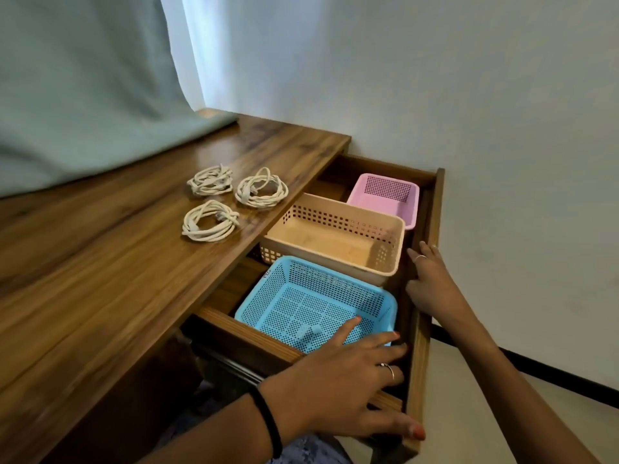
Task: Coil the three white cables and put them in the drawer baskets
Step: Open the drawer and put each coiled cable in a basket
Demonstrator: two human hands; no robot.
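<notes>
Head camera looked down over your two hands at an open drawer point(425, 296) pulled out from a wooden desk point(117, 262). You had three white cables lying on the desk top, each already wound into a loose coil: one at the back left point(210, 180), one just beside it to the right point(261, 188), and one nearer to you point(210, 221). None of the three touched a hand, and none of them was in the drawer.

Inside the drawer you had three baskets in a row, one of each colour: a pink basket point(410, 209) farthest from you, a beige basket point(395, 242) in the middle touching it, and a blue basket point(254, 306) nearest. A small blue-tinted object sat on the blue basket's mesh floor, too blurred to identify; the other two baskets showed only their bare floors.

Your left hand point(348, 383) lay spread over the drawer's near corner, fingers straight and wide, reaching over the blue basket's rim, thumb down the outer front; it held nothing. One ring showed on it, and one dark band on that wrist. Your right hand point(428, 279) rested on the drawer's front panel with its fingers curled over the top edge, one ring visible.

A pale green curtain point(83, 78) hung over the desk's far end.
</notes>
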